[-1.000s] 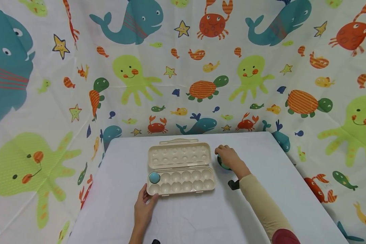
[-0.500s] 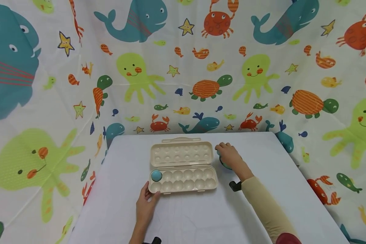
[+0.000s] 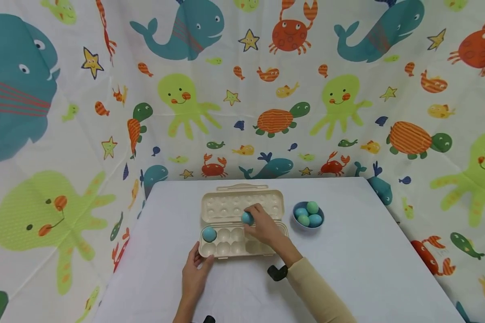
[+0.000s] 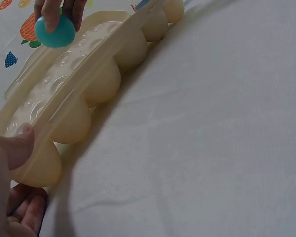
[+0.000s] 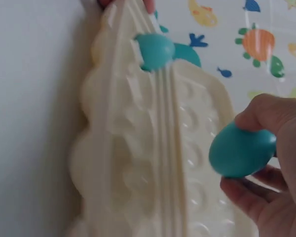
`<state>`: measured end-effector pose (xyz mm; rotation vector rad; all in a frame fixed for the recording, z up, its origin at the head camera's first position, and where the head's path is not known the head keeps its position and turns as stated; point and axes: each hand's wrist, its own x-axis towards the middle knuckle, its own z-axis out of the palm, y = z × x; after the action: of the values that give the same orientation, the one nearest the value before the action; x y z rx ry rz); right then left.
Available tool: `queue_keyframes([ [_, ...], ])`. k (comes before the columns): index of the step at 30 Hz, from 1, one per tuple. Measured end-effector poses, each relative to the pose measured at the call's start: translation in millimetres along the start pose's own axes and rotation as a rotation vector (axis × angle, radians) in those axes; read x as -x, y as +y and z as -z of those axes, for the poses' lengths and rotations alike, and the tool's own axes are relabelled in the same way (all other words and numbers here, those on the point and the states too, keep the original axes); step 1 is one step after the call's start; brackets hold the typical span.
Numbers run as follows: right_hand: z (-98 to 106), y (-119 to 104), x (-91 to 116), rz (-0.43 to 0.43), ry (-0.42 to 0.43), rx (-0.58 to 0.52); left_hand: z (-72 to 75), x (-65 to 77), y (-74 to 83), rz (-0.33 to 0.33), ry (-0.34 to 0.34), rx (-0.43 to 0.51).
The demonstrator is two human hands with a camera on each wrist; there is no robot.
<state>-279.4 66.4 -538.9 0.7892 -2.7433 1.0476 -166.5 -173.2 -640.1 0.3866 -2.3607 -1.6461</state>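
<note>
A cream egg carton (image 3: 230, 249) lies with its lid folded back on the white table. One blue egg (image 3: 209, 234) sits in its back left cup. My left hand (image 3: 194, 274) grips the carton's front left corner, thumb on the rim in the left wrist view and the other fingers below. Over the middle of the carton, my right hand (image 3: 264, 228) pinches a second blue egg (image 5: 241, 149) between thumb and fingertips. That held egg hangs above the cups, near the hinge line in the head view.
A small bowl (image 3: 307, 226) with several blue and green eggs stands right of the carton. The white table (image 3: 372, 260) reaches back to a curtain (image 3: 234, 40) printed with sea animals.
My right hand has moved left from the bowl to over the carton, bringing a blue egg out with it. The bowl is now uncovered. My left hand keeps its hold on the carton.
</note>
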Motion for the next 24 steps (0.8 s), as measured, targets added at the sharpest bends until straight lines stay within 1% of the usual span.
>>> queue_keyframes([
  [3,-21.2,-7.8,-2.0,-0.011,0.001,-0.08,-0.3,-1.3,-0.8,-0.002,0.003,0.007],
  [5,-33.0,-11.8,-4.5,-0.011,0.0,-0.083,-0.3,-2.4,-0.5,-0.01,0.005,0.01],
  [10,-55.3,-19.2,-9.5,-0.024,-0.012,-0.008,-0.4,-4.4,0.6,-0.019,-0.005,0.021],
  [12,-62.2,-20.8,-10.2,-0.031,-0.022,0.015,-0.6,-4.6,0.6,-0.013,-0.011,0.029],
  [15,-71.6,-21.6,-10.6,-0.025,-0.029,0.024,-0.8,-4.0,1.1,-0.009,-0.013,0.026],
  [21,-86.1,-20.1,-8.1,-0.037,-0.052,0.044,-1.3,-2.6,1.0,0.027,-0.019,0.012],
  [24,-90.2,-20.3,-5.7,-0.027,-0.052,0.07,-0.8,-1.4,-0.2,0.036,-0.019,0.007],
])
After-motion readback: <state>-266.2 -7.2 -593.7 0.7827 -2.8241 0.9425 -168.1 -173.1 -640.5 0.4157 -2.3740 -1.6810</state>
